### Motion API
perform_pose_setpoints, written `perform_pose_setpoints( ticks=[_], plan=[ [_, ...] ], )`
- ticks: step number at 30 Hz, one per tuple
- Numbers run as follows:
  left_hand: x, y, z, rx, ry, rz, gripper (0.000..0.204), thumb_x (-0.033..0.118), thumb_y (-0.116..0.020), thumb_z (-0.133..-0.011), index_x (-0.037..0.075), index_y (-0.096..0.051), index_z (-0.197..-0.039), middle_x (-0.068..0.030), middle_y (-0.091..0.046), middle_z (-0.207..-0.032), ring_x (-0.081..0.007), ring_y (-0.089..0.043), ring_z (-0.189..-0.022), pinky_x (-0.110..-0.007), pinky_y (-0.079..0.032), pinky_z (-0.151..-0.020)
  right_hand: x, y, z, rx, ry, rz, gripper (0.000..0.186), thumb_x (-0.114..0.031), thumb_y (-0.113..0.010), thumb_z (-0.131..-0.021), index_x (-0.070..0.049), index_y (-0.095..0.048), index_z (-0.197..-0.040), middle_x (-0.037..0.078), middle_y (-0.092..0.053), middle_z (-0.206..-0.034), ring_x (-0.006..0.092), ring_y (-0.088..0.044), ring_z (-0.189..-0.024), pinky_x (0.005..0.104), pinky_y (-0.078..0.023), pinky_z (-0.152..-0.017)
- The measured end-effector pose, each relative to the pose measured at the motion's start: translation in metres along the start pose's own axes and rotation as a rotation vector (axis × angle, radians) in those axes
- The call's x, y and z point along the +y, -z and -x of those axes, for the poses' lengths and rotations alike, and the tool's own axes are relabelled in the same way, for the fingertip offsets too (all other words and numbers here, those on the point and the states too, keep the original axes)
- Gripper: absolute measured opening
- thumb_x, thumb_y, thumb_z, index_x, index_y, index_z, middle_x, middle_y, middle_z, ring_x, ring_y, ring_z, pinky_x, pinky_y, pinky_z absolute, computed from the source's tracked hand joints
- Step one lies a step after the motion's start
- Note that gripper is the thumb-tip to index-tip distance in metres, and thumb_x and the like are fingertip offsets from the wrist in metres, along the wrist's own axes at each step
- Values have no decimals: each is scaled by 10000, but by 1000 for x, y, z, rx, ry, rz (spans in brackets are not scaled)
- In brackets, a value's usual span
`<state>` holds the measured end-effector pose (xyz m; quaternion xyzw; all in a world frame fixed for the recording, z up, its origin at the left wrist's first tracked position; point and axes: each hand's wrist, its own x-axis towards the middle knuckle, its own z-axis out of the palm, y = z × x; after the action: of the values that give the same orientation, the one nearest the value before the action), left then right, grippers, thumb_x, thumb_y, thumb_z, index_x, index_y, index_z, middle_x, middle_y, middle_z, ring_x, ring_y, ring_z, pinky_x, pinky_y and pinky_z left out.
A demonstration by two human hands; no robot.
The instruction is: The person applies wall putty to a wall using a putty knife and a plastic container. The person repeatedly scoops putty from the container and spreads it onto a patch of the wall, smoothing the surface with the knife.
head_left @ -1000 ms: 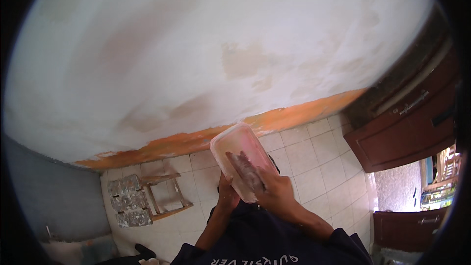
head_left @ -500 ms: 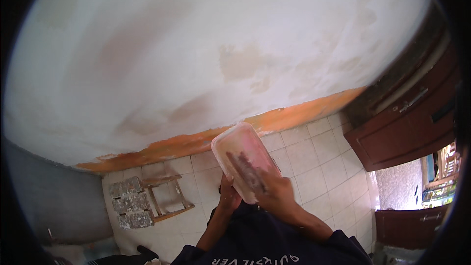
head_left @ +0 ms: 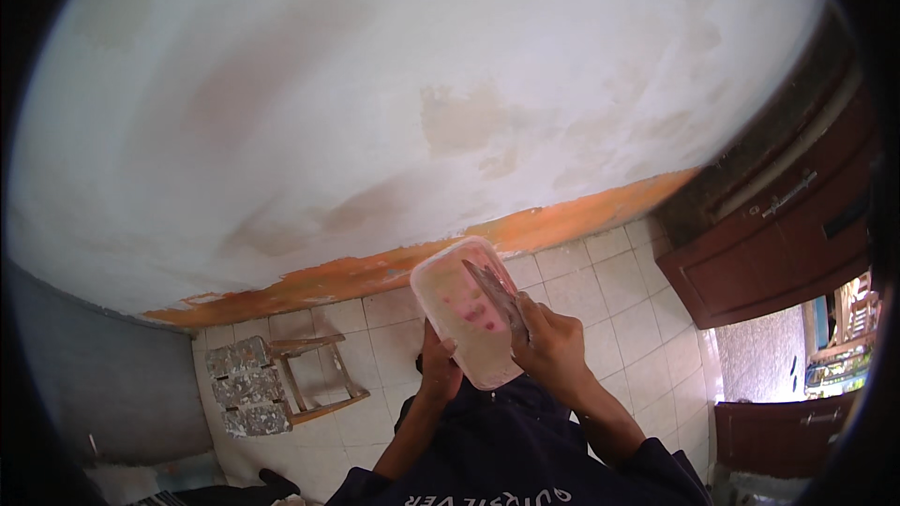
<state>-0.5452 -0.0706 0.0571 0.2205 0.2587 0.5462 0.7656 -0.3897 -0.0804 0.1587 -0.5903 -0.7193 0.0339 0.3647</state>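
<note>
A pale pink rectangular plastic tub (head_left: 439, 275) with rounded corners is held in front of my body, tilted toward me. My left hand (head_left: 441, 365) grips it along its left side, thumb over the rim. Wrapped round a putty knife, my right hand (head_left: 555, 342) is at the tub's right side. The wide, smeared blade of the putty knife (head_left: 494, 294) lies along the tub's right inner side. Pale paste coats the tub's floor, with several darker pink spots showing through.
A patchy white wall (head_left: 375, 112) rises ahead, with an orange strip (head_left: 553, 223) along its foot. A paint-spattered wooden step stool (head_left: 251, 386) rests on the tiled floor (head_left: 600, 305) to the left. Brown doors (head_left: 769, 225) stand at the right, beside an opening. A grey surface (head_left: 103, 375) borders the left.
The putty knife has moved from the tub's middle to its right side, my right hand shifting right and slightly up. More of the tub's floor shows. My left hand keeps its hold.
</note>
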Motion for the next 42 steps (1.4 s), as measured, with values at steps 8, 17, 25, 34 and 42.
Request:
perform_pose_setpoints(
  ticks=[8,17,25,34,42],
  plan=[
    [-6,-5,-2,92,-20,-87,721,243,-666,-751,49,-293,-1337,-85,-477,-1214,-215,-479,-1156,-377,-419,-975,-21,-26,37,-97,237,111,368,-34,-634,-656,58,-591,-1010,79,-553,-657,203,-560,-478,327,-445,-409],
    [-8,-3,3,-26,-109,-87,776,217,-667,-739,77,-256,-1382,-70,-432,-1269,-201,-464,-1164,-354,-407,-980,-9,-9,-4,-3,67,104,358,-39,-640,-649,56,-576,-989,103,-576,-692,227,-566,-480,338,-441,-398],
    [3,-8,4,83,60,-127,842,231,-694,-730,85,-221,-1410,-70,-395,-1330,-203,-399,-1237,-358,-369,-1014,-30,-29,8,-140,238,7,436,-93,-665,-654,55,-567,-1052,93,-557,-658,226,-582,-502,321,-462,-427],
    [-2,2,7,-1,-44,-112,879,271,-712,-705,79,-220,-1408,-71,-378,-1339,-223,-383,-1250,-375,-336,-1042,-19,2,1,-43,199,-145,349,-20,-684,-669,19,-602,-1006,109,-581,-661,263,-582,-506,331,-463,-433],
    [-8,6,1,29,-83,-39,833,180,-647,-685,62,-232,-1398,-93,-383,-1331,-235,-386,-1250,-388,-337,-1046,4,0,28,-39,58,25,272,27,-646,-718,59,-593,-983,119,-548,-584,269,-547,-446,351,-422,-391]
  ],
)
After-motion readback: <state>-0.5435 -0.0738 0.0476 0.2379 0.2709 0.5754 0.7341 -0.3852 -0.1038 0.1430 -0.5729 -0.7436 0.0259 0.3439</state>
